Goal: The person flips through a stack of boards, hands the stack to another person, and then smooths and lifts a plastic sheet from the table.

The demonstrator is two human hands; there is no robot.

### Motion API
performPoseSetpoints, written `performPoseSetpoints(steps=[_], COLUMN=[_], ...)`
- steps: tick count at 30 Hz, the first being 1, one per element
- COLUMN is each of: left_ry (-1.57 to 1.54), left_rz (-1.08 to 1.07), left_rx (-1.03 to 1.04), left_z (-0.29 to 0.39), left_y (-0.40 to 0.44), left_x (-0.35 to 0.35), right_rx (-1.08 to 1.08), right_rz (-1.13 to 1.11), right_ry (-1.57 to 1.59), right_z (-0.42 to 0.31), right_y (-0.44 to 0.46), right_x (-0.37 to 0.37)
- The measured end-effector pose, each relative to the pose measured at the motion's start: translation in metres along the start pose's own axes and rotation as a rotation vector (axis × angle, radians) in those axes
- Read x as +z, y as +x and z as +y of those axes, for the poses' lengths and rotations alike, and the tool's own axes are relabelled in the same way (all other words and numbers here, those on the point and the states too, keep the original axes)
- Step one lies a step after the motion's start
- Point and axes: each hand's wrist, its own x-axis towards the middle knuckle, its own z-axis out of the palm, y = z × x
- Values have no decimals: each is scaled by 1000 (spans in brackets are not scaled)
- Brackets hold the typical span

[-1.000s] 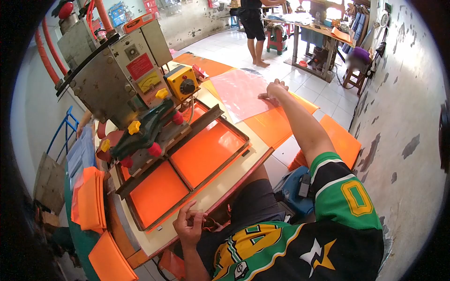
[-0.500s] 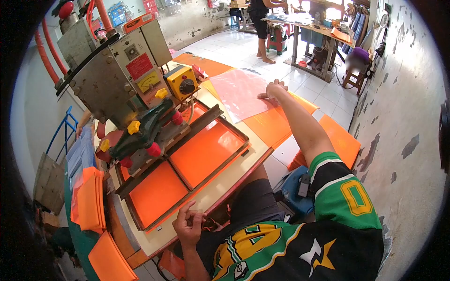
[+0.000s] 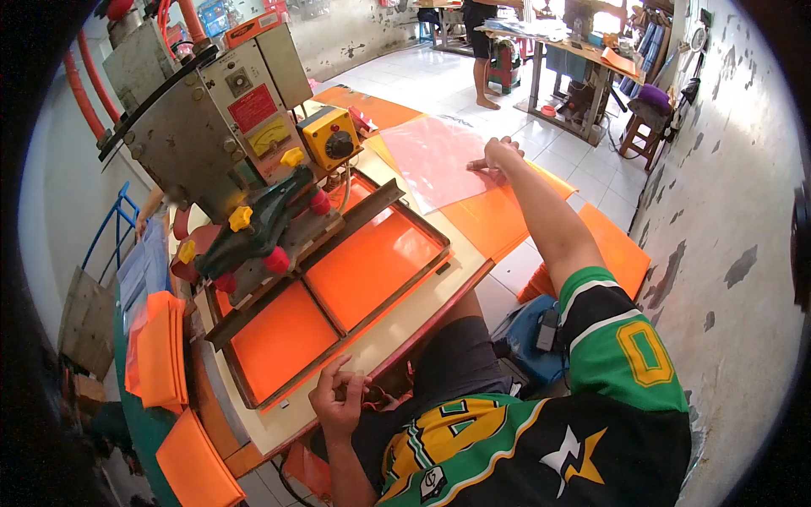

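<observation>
My right hand [image 3: 500, 159] is at the far right end of the bench, its fingers bent and closed at the edge of a clear plastic sheet [image 3: 431, 160]. That sheet lies partly over orange sheets [image 3: 490, 221]. My left hand [image 3: 340, 397] hovers by the bench's front edge, fingers loosely curled and apart, with nothing visible in it. Beyond it, a dark metal frame [image 3: 342, 342] with a crossbar rests over orange sheet material [image 3: 283, 342]. A press head [image 3: 262, 228] with yellow knobs stands over the frame's back part.
A yellow control box [image 3: 328, 139] sits on the machine. Folded orange pieces [image 3: 162, 355] are stacked at the left, with another orange stack [image 3: 612, 253] at the right. Near the back table [image 3: 562, 51] a person [image 3: 478, 51] stands. Another person's hand [image 3: 150, 211] shows behind the machine.
My right hand has shifted very slightly to the right at the sheet's edge. My left hand stays in nearly the same place. The view has tilted a little.
</observation>
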Motion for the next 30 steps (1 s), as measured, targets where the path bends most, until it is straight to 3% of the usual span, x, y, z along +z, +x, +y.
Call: performPoseSetpoints(steps=[30], left_ry=[37], left_rz=[-32], left_rx=[-19], left_z=[0], left_y=[-1], left_x=[-1], right_rx=[94], right_rz=[-27], right_ry=[45], right_z=[0], right_y=[3], right_x=[0])
